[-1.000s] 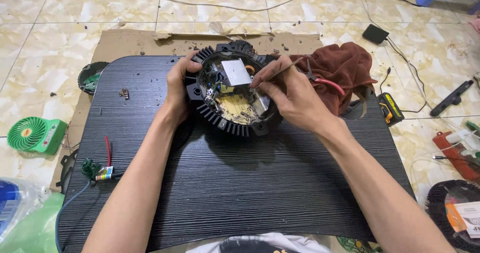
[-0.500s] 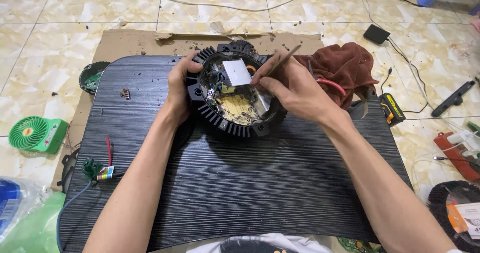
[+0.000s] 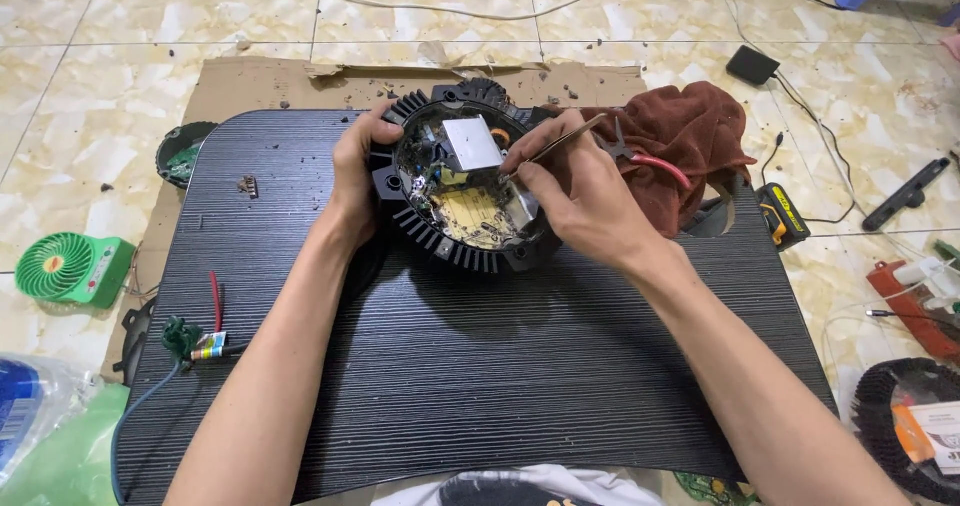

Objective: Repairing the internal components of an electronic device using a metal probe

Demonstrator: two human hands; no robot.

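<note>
Round finned housing (image 3: pixel 452 228), silver square label inside, gripped by left hand (image 3: pixel 357 171).

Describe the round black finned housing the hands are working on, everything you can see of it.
The round black finned housing sits tilted on the ribbed black board, its open side facing up toward the camera. Radial fins ring its rim and look like cast metal. Inside are a yellowish circuit board, small parts, wires and a pale grey square block. The left hand grips its left rim; the right hand rests at its right edge, holding thin tweezers whose tip reaches inside. A brown cloth lies behind it.
</note>
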